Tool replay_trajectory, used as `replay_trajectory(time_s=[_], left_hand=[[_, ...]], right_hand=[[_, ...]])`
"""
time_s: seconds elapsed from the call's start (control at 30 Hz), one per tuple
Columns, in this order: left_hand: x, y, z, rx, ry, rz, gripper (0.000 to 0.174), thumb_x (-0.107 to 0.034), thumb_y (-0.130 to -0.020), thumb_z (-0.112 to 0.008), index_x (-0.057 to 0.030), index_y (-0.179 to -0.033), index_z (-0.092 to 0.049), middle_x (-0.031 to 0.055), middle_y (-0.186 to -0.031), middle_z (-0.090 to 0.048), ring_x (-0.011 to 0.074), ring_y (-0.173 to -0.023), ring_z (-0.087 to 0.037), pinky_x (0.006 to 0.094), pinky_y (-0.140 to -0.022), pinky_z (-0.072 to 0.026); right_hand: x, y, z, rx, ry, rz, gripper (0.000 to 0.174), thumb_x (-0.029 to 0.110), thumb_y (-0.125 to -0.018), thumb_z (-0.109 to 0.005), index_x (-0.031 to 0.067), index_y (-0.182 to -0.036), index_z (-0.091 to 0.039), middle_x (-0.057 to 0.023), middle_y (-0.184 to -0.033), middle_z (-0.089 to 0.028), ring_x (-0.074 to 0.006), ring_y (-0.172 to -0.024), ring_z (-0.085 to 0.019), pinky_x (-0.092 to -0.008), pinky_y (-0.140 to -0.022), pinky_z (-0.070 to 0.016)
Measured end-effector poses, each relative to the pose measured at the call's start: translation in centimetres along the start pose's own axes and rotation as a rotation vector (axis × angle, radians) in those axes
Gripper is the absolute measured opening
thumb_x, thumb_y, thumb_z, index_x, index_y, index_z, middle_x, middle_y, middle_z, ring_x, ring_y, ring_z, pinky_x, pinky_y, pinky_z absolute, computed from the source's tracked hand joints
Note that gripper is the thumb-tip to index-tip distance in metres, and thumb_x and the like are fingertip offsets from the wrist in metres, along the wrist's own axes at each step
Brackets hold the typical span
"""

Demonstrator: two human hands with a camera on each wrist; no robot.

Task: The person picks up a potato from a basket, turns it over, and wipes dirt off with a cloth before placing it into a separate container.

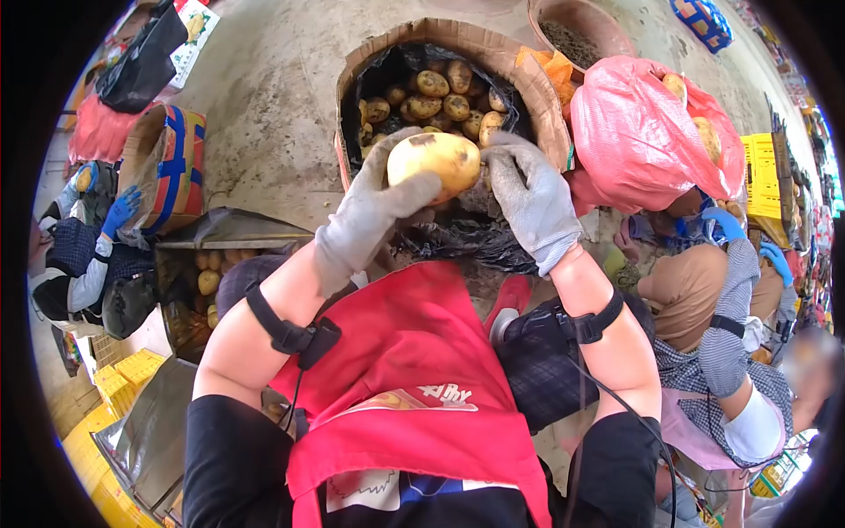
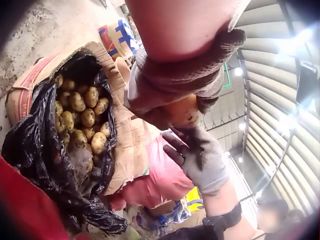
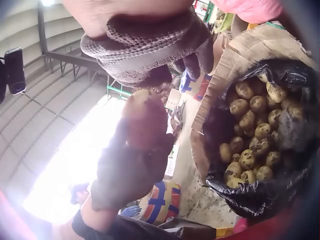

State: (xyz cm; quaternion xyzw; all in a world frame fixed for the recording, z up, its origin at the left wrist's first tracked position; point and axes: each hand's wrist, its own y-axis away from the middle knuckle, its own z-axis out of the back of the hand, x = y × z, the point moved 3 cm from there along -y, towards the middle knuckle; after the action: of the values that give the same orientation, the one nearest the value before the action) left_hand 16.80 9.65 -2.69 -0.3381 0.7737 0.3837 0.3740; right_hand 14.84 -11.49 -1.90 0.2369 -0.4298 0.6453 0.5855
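Yellow crates lower L, reddish bowl nr top, blue/red-striped box L, checked-shirt person R

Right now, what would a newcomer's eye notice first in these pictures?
Probably the large potato gripped in the gloved left hand, in the upper middle of the head view, the right hand beside it. Just beyond stands an open cardboard box of potatoes. The red apron below and pink sack right of the box also stand out.

Appears smooth on the potato; matt, cloth-like on the gloves. Looks like crinkled, glossy plastic on the liner.
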Motion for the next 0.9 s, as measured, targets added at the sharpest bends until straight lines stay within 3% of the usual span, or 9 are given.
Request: replay_trajectory(time_s=[0.03,0.17,0.23,0.3,0.4,0.5,0.6,0.7,0.9], left_hand=[[-0.4,-0.1,0.0,-0.057,-0.166,-0.217,0.071,-0.022,-0.091,-0.080,-0.0061,-0.150,-0.043,0.0101,-0.132,-0.062,0.0189,-0.113,-0.064,0.0306,-0.093,-0.0563],[-0.5,0.3,-0.1,-0.053,-0.179,-0.242,0.078,-0.005,-0.081,-0.086,0.0003,-0.146,-0.044,0.0087,-0.134,-0.058,0.0176,-0.121,-0.059,0.0333,-0.104,-0.0511],[-0.9,0.5,-0.6,-0.060,-0.292,-0.244,0.079,-0.004,-0.079,-0.086,0.0005,-0.146,-0.044,0.0094,-0.135,-0.058,0.0179,-0.121,-0.059,0.0330,-0.104,-0.0507],[-0.5,0.6,-0.4,-0.062,-0.406,-0.244,0.081,-0.003,-0.078,-0.086,0.0006,-0.146,-0.043,0.0101,-0.136,-0.057,0.0181,-0.122,-0.059,0.0327,-0.105,-0.0503],[0.2,0.8,0.1,0.000,-0.656,-0.228,0.087,0.009,-0.073,-0.085,0.0001,-0.148,-0.040,0.0101,-0.133,-0.059,0.0176,-0.123,-0.058,0.0331,-0.107,-0.0497],[-0.6,1.3,-1.0,0.012,-0.450,-0.146,0.087,0.009,-0.073,-0.084,-0.0011,-0.148,-0.041,0.0097,-0.134,-0.059,0.0176,-0.123,-0.059,0.0333,-0.107,-0.0497],[0.0,0.8,-0.1,-0.005,-0.470,-0.242,0.090,0.010,-0.073,-0.084,-0.0029,-0.150,-0.040,0.0100,-0.140,-0.055,0.0185,-0.128,-0.056,0.0340,-0.110,-0.0479],[-0.3,0.8,-0.2,0.006,-0.446,-0.312,0.091,0.009,-0.073,-0.083,-0.0031,-0.151,-0.038,0.0107,-0.141,-0.053,0.0186,-0.128,-0.055,0.0336,-0.109,-0.0480],[-0.5,0.8,-0.3,0.047,-0.239,-0.207,0.089,0.006,-0.078,-0.082,-0.0039,-0.153,-0.035,0.0109,-0.141,-0.052,0.0185,-0.127,-0.054,0.0333,-0.106,-0.0489]], right_hand=[[-0.5,0.0,-0.3,-0.004,-0.003,-0.002,0.025,0.009,-0.094,-0.067,-0.0005,-0.118,-0.069,-0.0194,-0.109,-0.072,-0.0321,-0.103,-0.072,-0.0359,-0.091,-0.0557],[1.2,0.1,-0.1,0.014,-0.344,-0.231,0.036,0.019,-0.093,-0.073,-0.0003,-0.123,-0.066,-0.0230,-0.117,-0.069,-0.0381,-0.107,-0.069,-0.0397,-0.095,-0.0553],[3.3,0.0,-0.3,0.010,0.021,0.136,0.041,0.025,-0.090,-0.077,-0.0002,-0.121,-0.067,-0.0229,-0.117,-0.069,-0.0376,-0.108,-0.069,-0.0408,-0.094,-0.0554],[4.4,0.5,-1.1,0.007,0.072,0.209,0.035,0.028,-0.090,-0.076,0.0022,-0.113,-0.069,-0.0186,-0.112,-0.072,-0.0357,-0.105,-0.070,-0.0424,-0.092,-0.0555],[2.1,0.3,-1.1,0.003,-0.031,-0.085,0.023,0.025,-0.094,-0.072,0.0043,-0.105,-0.072,-0.0172,-0.102,-0.074,-0.0350,-0.095,-0.072,-0.0418,-0.084,-0.0569],[-1.5,0.4,-1.1,0.022,-0.067,-0.345,0.021,0.021,-0.098,-0.068,0.0028,-0.108,-0.071,-0.0143,-0.096,-0.075,-0.0299,-0.090,-0.075,-0.0373,-0.076,-0.0576],[-2.0,1.2,-1.8,0.101,-0.670,-0.596,0.028,0.021,-0.104,-0.060,-0.0009,-0.119,-0.067,-0.0061,-0.101,-0.071,-0.0130,-0.086,-0.068,-0.0262,-0.075,-0.0551],[2.6,1.5,-0.5,0.145,-0.915,-0.840,0.026,0.017,-0.105,-0.056,-0.0001,-0.122,-0.067,-0.0062,-0.105,-0.070,-0.0105,-0.086,-0.065,-0.0255,-0.076,-0.0557],[1.3,1.3,-0.9,0.195,-0.873,-0.680,0.027,0.016,-0.106,-0.057,0.0021,-0.126,-0.067,-0.0042,-0.114,-0.070,-0.0086,-0.092,-0.066,-0.0256,-0.083,-0.0573]])
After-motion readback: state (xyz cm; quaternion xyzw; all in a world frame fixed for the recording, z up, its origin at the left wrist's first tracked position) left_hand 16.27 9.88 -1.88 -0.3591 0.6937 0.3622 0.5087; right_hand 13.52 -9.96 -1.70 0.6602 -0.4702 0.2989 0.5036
